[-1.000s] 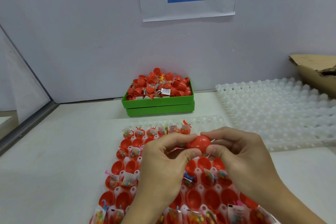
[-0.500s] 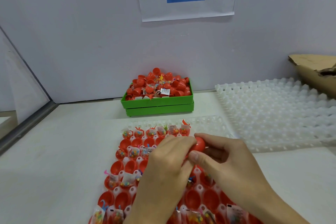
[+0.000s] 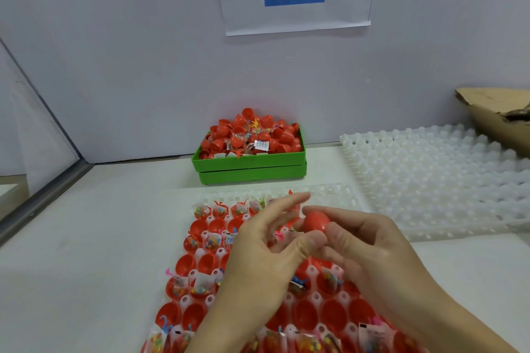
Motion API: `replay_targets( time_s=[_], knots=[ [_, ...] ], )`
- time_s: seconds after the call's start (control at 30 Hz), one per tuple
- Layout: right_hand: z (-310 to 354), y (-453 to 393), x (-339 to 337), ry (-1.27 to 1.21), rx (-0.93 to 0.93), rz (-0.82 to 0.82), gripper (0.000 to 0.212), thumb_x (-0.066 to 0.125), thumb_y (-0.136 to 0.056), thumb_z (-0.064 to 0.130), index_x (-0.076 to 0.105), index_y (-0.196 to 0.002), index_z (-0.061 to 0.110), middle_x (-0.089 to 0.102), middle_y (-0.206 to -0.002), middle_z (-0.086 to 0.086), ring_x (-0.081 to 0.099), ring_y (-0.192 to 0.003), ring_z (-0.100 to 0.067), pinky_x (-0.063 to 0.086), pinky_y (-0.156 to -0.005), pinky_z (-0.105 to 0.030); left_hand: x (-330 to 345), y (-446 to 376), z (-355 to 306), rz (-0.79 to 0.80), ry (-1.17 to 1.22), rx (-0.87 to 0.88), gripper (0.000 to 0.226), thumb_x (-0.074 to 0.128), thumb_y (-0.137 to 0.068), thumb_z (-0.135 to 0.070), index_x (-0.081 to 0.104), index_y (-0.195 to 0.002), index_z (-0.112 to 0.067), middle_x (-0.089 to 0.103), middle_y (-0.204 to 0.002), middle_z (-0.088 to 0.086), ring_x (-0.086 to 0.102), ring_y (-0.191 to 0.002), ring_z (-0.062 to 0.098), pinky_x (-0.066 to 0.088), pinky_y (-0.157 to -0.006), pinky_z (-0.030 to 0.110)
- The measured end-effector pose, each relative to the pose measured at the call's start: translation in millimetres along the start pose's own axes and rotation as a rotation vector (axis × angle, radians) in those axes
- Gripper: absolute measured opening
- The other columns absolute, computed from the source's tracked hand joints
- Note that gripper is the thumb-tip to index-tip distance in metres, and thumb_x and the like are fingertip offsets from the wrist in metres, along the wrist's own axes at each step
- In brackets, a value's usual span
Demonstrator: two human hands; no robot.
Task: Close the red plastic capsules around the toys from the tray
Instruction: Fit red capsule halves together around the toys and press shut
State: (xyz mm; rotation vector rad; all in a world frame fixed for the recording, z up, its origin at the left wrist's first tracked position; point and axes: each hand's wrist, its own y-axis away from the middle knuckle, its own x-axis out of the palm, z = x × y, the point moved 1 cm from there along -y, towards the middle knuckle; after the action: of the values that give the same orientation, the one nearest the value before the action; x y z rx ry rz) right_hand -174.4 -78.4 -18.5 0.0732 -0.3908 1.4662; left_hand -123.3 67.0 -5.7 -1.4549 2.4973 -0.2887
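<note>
A white desk (image 3: 86, 252) carries a white cell tray (image 3: 338, 195) filled with red capsule halves and bagged toys (image 3: 203, 284). Behind it sits a green bin (image 3: 252, 165) heaped with red halves. Above the tray, the right hand (image 3: 370, 246) pinches a closed red capsule (image 3: 315, 222) in its grip; the left hand (image 3: 266, 246) is beside it, fingers spread.

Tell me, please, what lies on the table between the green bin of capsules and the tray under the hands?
In the head view, only a bare strip of white table separates the green bin from the tray's empty far edge.
</note>
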Motion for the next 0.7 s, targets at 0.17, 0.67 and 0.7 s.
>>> replay_targets(
  time_s=[0.17,0.67,0.7],
  knots=[
    [1.8,-0.1,3.4,-0.056,-0.034,0.134,0.038,0.072,-0.085,0.041,0.074,-0.113,0.015,0.073,-0.114,-0.013,0.068,-0.111,-0.028,0.055,-0.09,-0.028,3.2,-0.7,1.5,0.0,0.18,-0.117,0.036,0.076,-0.07,-0.019,0.076,-0.107,-0.018,0.076,-0.098,0.01,0.073,-0.097,0.028,0.058,-0.089,0.04],
    [2.6,5.3,7.8,0.12,-0.073,0.019,0.027,0.073,-0.075,0.03,0.079,-0.099,0.019,0.077,-0.095,-0.011,0.074,-0.094,-0.025,0.058,-0.078,-0.025,4.7,2.9,2.4,-0.061,0.068,-0.067,0.031,0.078,-0.073,0.0,0.079,-0.092,-0.025,0.077,-0.095,-0.004,0.071,-0.098,0.008,0.055,-0.087,0.022],
    [3.0,4.9,6.6,0.102,-0.069,0.028,0.028,0.072,-0.075,0.03,0.079,-0.099,0.018,0.077,-0.095,-0.011,0.074,-0.094,-0.024,0.058,-0.078,-0.025,6.0,2.9,2.1,-0.064,0.071,-0.061,0.03,0.077,-0.073,-0.001,0.08,-0.092,-0.024,0.077,-0.094,-0.003,0.071,-0.097,0.008,0.056,-0.084,0.02]
  ],
)
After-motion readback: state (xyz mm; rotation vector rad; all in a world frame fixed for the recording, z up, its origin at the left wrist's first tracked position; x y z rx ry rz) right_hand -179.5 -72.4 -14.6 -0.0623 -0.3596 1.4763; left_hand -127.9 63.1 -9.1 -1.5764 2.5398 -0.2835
